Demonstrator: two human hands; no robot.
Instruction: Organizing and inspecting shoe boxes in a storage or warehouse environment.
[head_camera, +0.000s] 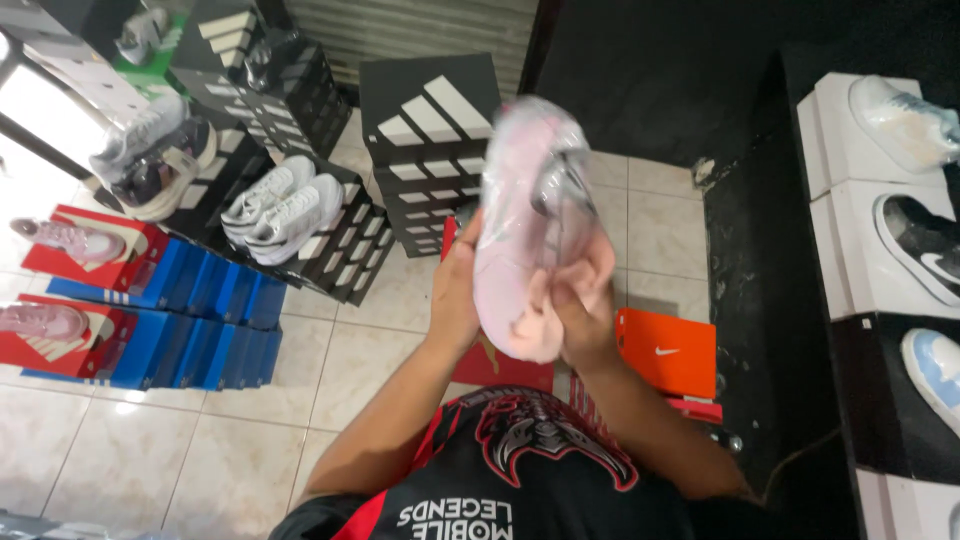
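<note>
A pale pink shoe (515, 240), partly wrapped in clear plastic (560, 175), is held at the centre of the frame, above a tiled floor (250, 430). The left hand (455, 290) is closed around its left side; the right hand (585, 300) is gripping its lower right edge. Black shoe boxes (425, 140) are stacked at upper centre, blue boxes (190, 310) at left, an orange box (668, 352) just right of the hands.
</note>
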